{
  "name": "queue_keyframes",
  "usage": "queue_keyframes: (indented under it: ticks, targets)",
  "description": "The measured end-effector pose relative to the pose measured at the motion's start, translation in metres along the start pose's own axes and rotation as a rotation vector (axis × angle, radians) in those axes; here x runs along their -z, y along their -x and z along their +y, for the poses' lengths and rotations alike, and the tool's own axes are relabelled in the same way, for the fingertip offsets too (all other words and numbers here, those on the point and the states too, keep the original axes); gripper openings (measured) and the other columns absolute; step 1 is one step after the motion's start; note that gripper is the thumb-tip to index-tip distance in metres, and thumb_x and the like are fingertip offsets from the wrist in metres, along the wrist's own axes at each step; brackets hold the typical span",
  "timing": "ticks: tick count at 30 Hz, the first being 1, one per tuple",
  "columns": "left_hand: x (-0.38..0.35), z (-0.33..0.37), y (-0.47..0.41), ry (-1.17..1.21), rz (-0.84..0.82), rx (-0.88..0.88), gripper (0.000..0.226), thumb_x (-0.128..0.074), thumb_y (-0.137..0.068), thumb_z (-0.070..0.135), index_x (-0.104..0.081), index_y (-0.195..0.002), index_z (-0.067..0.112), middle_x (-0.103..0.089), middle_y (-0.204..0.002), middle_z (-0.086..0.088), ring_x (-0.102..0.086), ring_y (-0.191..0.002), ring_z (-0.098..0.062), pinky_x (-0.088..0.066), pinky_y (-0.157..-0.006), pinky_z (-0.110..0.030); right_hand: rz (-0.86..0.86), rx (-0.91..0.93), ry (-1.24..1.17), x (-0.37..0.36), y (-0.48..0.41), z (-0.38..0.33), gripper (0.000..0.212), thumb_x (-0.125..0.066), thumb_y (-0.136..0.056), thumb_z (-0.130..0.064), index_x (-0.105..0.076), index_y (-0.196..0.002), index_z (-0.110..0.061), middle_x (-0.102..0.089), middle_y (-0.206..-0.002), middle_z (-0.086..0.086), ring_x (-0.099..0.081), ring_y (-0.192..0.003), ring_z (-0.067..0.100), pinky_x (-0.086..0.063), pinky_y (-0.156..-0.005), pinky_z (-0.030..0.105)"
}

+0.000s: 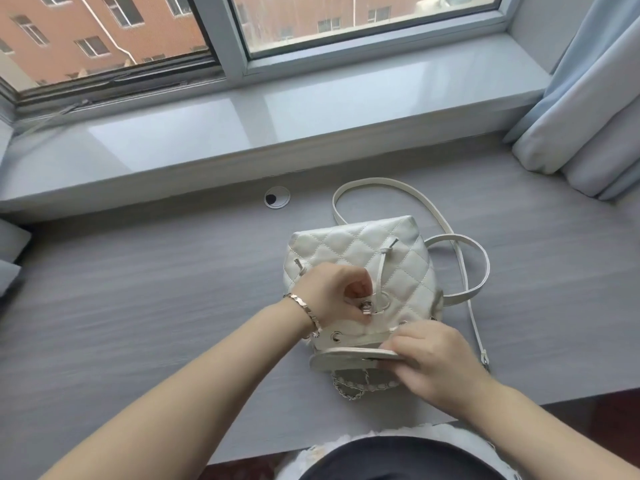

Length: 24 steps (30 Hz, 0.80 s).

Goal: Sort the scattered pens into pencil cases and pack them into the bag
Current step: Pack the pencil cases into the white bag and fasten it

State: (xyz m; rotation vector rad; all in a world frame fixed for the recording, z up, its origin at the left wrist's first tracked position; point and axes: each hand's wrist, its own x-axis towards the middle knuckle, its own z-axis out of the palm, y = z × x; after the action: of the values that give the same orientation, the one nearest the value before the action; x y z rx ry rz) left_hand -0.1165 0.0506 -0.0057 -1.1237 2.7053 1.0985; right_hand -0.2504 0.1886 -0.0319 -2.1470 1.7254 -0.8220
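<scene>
Below a window, a grey wood-grain surface (pixel 138 306) runs the width of the view, with a pale windowsill (pixel 242 126) along its far edge and a light blue curtain (pixel 588 116) bunched at its far right corner, cut off by the frame. A white quilted bag (pixel 363 251) lies right of the middle, its mouth turned toward the near edge; what it holds cannot be seen, as both hands cover the opening. Two bare forearms reach in from the near edge, the left crossing diagonally from the lower left corner of the view. The right hand (pixel 429 358) is knuckles up, its fingers curled over the bag's oval flap (pixel 343 360) and gripping its right end, the fingertips hidden beneath. The left hand (pixel 336 296) rests on the bag's front with fingers tightly curled, pinching at the metal snap fastener (pixel 366 306) beside the drawstring (pixel 381 268); the exact grip is hard to make out. A long white strap (pixel 460 258) loops toward the far edge and trails down the bag's right side. A chain (pixel 360 388) shows under the flap, partly hidden. A round cable grommet (pixel 277 197) sits near the far edge, left of the bag. A gold bracelet (pixel 306 308) circles the left wrist.
</scene>
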Motion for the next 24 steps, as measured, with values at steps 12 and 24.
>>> queue_keyframes:
  ticks: [12, 24]
  targets:
    - [0.017, 0.008, -0.011, 0.299, -0.3, 0.176, 0.016, -0.053, -0.09, 0.033, -0.063, -0.092, 0.021, -0.062, -0.086, 0.007, -0.055, -0.084, -0.008, -0.044, -0.075, -0.019, -0.126, -0.52, -0.411, 0.03, -0.049, 0.026, 0.021, -0.085, -0.061, -0.016, -0.066, -0.055, -0.01, -0.046, -0.048, -0.008, -0.039, -0.052, 0.003, -0.029, -0.05, 0.016]
    - [-0.019, 0.006, -0.008, 0.262, -0.092, 0.084, 0.026, -0.061, -0.067, 0.04, -0.057, -0.086, 0.023, -0.059, -0.077, 0.009, -0.053, -0.078, -0.011, -0.042, -0.072, -0.027, 0.072, -0.495, -0.375, 0.01, -0.02, 0.031, 0.021, -0.067, -0.068, -0.04, -0.071, -0.086, -0.03, -0.062, -0.08, -0.017, -0.054, -0.083, -0.008, -0.037, -0.076, 0.002]
